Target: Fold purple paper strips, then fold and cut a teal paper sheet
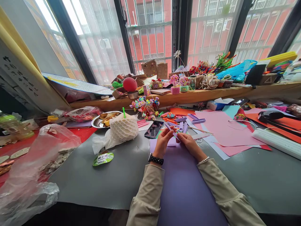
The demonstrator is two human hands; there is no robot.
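Both my hands meet over a large purple sheet of paper (188, 185) on the grey table. My left hand (164, 141) pinches a narrow light-purple paper strip (174, 133) near its upper end. The fingers of my right hand (188, 143) close on the lower end of the same strip. Several folded purple paper strips (183, 126) lie just beyond my fingertips. Left of them rests a black phone (154, 129). Close to my right hand lie scissors (198, 141), mostly covered, and a thin wooden stick (202, 130).
Pink paper sheets (223, 128) spread to the right, beside a white power strip (277, 142). On the left stand a net-wrapped coconut (124, 127) with a green straw and a metal plate (95, 122). A plastic bag (47, 150) lies farther left. Crafted flowers (147, 106) stand before the crowded windowsill.
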